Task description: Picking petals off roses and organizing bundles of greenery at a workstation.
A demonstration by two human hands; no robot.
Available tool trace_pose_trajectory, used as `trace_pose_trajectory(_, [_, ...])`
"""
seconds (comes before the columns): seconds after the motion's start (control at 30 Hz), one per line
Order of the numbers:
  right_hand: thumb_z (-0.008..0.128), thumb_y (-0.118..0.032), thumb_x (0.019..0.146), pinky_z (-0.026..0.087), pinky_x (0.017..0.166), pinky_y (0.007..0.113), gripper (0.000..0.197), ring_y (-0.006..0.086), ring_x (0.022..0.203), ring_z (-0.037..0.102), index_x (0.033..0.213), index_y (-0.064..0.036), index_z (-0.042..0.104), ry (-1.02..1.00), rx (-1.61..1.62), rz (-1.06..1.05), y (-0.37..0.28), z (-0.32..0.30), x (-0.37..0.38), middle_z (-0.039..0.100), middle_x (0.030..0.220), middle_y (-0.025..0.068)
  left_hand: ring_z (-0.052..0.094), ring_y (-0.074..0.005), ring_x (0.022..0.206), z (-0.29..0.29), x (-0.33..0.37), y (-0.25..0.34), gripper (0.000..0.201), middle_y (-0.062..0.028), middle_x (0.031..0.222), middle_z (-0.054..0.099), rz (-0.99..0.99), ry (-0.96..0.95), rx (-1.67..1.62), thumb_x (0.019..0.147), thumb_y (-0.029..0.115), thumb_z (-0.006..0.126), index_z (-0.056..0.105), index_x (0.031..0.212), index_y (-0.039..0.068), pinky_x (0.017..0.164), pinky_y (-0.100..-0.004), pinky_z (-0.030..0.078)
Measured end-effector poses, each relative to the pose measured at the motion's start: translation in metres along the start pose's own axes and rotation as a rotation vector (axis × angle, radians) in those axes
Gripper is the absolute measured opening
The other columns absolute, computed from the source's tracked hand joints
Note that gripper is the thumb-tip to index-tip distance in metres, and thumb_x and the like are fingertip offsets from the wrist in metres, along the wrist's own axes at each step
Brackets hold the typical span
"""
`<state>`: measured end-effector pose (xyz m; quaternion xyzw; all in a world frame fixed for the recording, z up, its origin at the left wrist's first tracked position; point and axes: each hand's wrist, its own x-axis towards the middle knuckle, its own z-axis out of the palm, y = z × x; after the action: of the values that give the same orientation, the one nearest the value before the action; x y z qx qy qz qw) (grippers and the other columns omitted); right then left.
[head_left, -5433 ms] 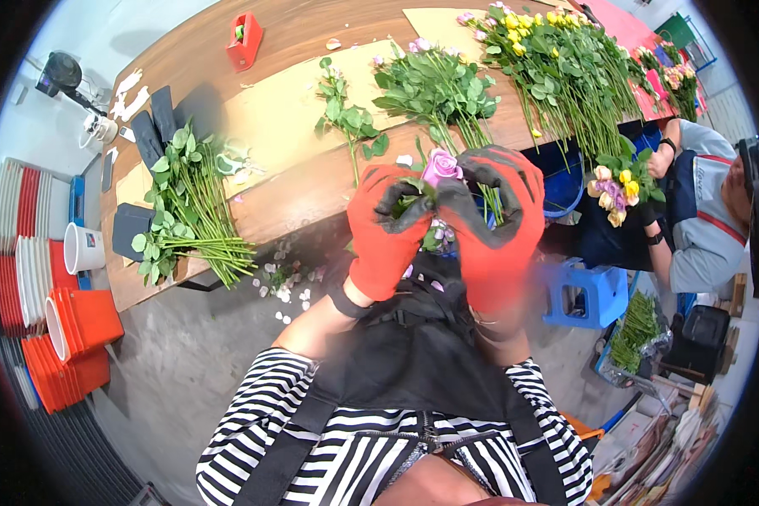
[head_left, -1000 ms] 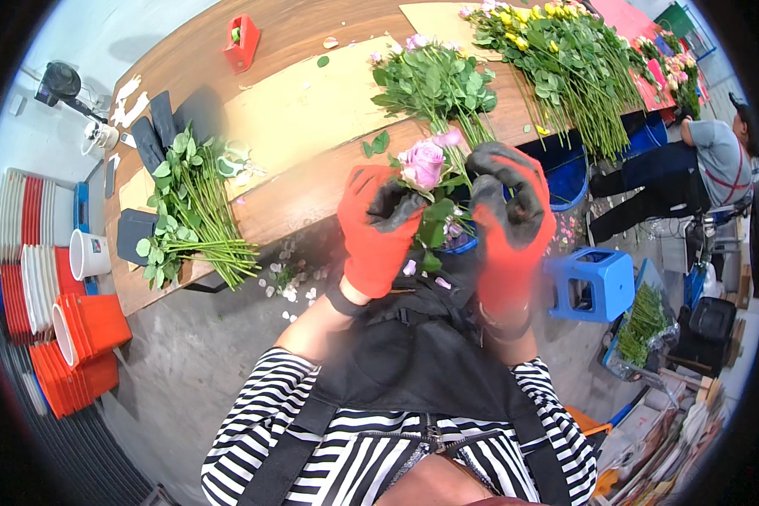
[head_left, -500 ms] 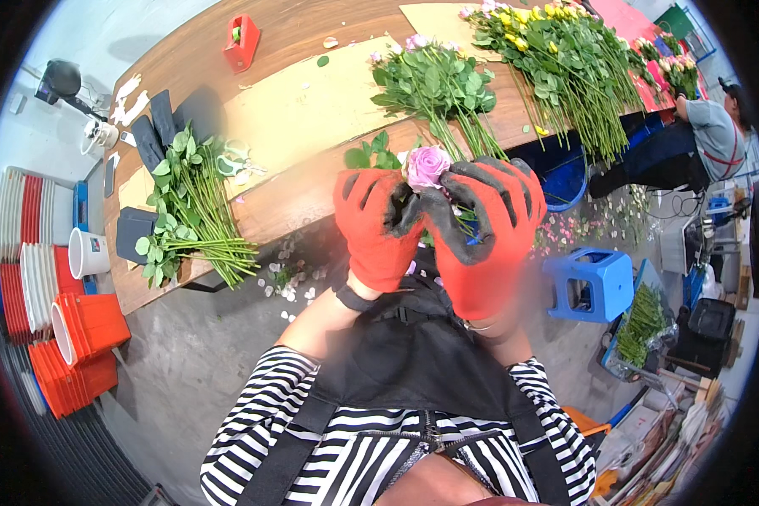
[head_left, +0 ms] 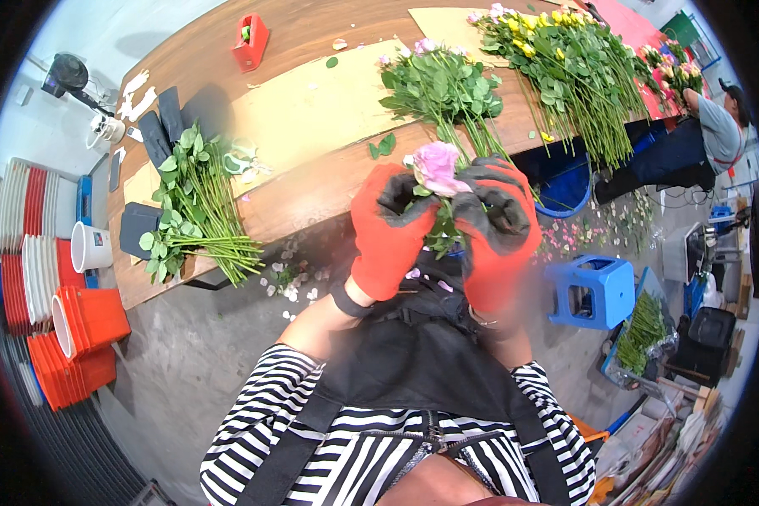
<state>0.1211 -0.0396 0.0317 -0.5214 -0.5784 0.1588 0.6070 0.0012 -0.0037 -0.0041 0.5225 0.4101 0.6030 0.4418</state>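
A pink-lilac rose (head_left: 438, 165) with green leaves below its bloom is held up in front of me, over the table's near edge. My left hand (head_left: 388, 228), in a red glove with dark fingertips, is closed around the stem just under the bloom. Gloved the same way, my right hand (head_left: 499, 223) has curled fingers at the bloom's right side, where an outer petal bends out toward the thumb. The lower stem is mostly hidden by the hands. A few loose petals (head_left: 444, 286) lie on my black apron (head_left: 413, 354).
On the wooden table (head_left: 304, 198) lie bare-headed green stems (head_left: 202, 223), scissors (head_left: 243, 162), pink roses (head_left: 447, 84) and yellow roses (head_left: 557, 59). A red tape dispenser (head_left: 250, 42) stands at the back. A blue stool (head_left: 592, 291) and a blue tub (head_left: 563, 198) are right; another person (head_left: 721, 131) works beyond.
The rose has tipped and shows more of its side, with a petal bent outward at right. My right fingers have drawn slightly back from the bloom; my left hand has shifted right.
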Motion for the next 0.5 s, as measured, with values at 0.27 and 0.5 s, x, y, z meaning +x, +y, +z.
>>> trace_pose_trajectory(0.27, [0.064, -0.037, 0.078, 0.040, 0.099, 0.040, 0.046, 0.0297, 0.112, 0.055, 0.099, 0.0028, 0.066, 0.032, 0.288, -0.022, 0.015, -0.029, 0.014, 0.064, 0.111, 0.0150, 0.059, -0.0105, 0.086, -0.005, 0.006, 0.000, 0.034, -0.0024, 0.094, 0.064, -0.088, -0.049, -0.129, 0.072, -0.006, 0.065, 0.061, 0.105, -0.003, 0.077, -0.0249, 0.047])
trace_pose_trajectory(0.5, [0.079, -0.006, 0.066, 0.041, 0.097, 0.038, 0.039, 0.0299, 0.110, 0.054, 0.103, -0.0035, 0.066, -0.071, -0.106, -0.063, -0.014, -0.012, 0.024, 0.063, 0.107, 0.0102, 0.055, -0.0263, 0.079, 0.000, 0.005, 0.005, 0.026, -0.0117, 0.080, 0.057, 0.011, -0.061, 0.048, 0.062, -0.004, 0.068, 0.059, 0.086, -0.003, 0.071, -0.0327, 0.045])
